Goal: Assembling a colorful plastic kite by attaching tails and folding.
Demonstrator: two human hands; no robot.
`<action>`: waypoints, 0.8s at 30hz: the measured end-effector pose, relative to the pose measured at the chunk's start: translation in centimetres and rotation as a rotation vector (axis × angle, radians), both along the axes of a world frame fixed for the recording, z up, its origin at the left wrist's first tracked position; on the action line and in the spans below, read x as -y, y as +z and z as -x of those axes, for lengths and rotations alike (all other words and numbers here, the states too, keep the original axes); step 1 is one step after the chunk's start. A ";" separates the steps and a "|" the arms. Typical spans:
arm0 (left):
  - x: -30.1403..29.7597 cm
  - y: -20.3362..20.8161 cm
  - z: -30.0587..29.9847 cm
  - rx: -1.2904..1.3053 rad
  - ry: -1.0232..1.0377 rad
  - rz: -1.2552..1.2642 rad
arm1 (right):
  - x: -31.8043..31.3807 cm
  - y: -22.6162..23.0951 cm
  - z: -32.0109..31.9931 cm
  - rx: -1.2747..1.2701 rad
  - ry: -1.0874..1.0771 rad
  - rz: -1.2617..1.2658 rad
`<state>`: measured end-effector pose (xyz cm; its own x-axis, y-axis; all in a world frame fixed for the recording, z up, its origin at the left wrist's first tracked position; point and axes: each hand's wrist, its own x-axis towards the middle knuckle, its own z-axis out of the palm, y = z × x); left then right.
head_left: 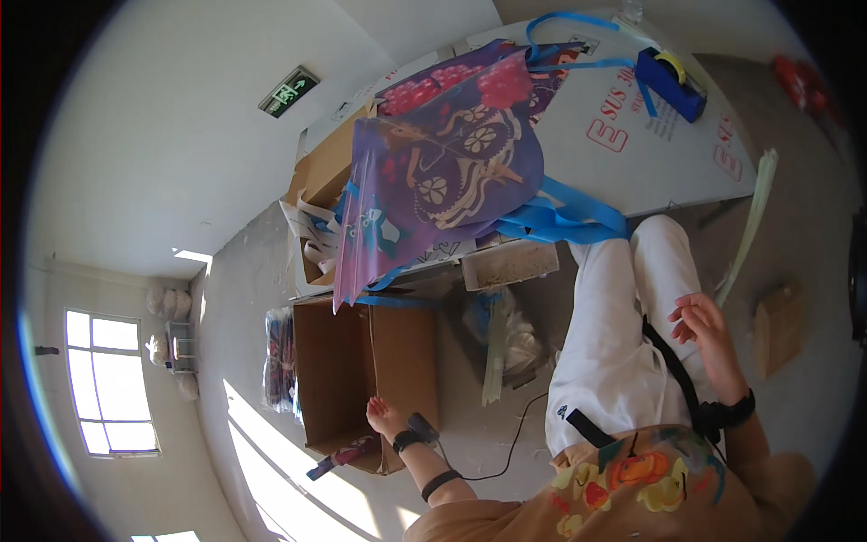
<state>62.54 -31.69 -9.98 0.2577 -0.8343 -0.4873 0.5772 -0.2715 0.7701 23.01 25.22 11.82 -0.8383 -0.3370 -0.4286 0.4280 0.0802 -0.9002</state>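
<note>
Left hand (384, 417), lower centre, fingers loosely spread, empty, touching the rim of an open cardboard box (361, 379). Right hand (700, 323), right of centre, fingers loosely curled, empty, above white trousers (614, 343). Purple kites (452, 172) lie on the table (650, 154) above.

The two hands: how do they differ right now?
The left hand reaches out low over the open cardboard box; the right hand is raised beside the white trouser leg, away from the box. The left wrist carries a small dark device; the right only a dark band. Both are bare, open and hold nothing.
</note>
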 end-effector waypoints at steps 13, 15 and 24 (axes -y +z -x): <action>5.8 8.9 33.6 0.366 -0.389 0.112 | -3.1 -1.1 -1.3 -0.083 -0.044 -0.086; 4.2 10.4 34.7 0.574 -0.317 0.350 | -3.0 -1.5 -1.4 -0.051 -0.055 -0.159; 2.8 11.9 31.4 1.035 -0.365 0.321 | -0.7 0.4 0.5 -0.324 0.197 -0.082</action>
